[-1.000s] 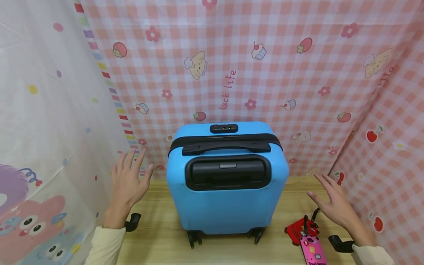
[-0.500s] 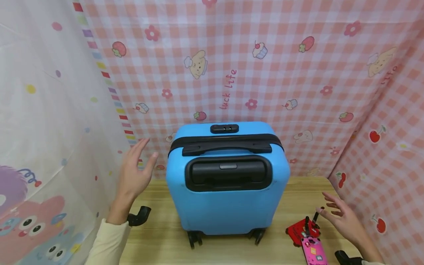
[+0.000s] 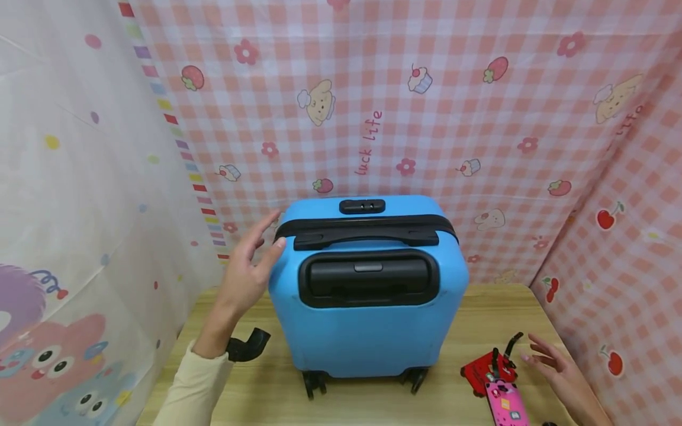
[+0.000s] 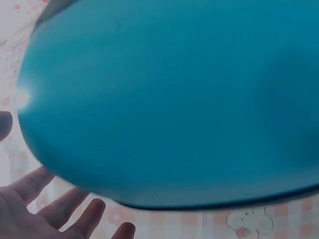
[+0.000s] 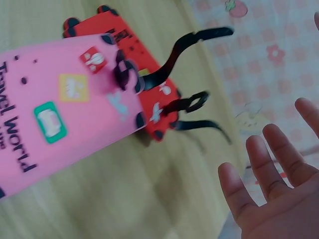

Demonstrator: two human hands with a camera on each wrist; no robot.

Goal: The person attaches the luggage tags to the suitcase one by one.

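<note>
Head view: your left hand (image 3: 246,278) was by the left side of the suitcase (image 3: 367,340), your right hand (image 3: 562,373) beside the pink tag (image 3: 506,405) and red tag (image 3: 474,374). Left wrist: that hand was spread along the suitcase's edge, contact unclear. Right wrist: that hand was loosely spread, apart from both tags.

A pale tabletop (image 3: 256,384) with wood grain running across it is carrying everything here. A blue suitcase (image 3: 367,334) is standing upright on it in the middle, resting on black wheels (image 3: 311,381), two clusters of which are showing at the near side. To the right of the suitcase, and apart from it, a red luggage tag (image 3: 478,373) is lying near the tabletop's right edge. A pink luggage tag (image 3: 503,405), bearing the words "Travel World", is overlapping the red one and covering part of it. Black straps (image 3: 514,341) are sticking out from both tags.
</note>
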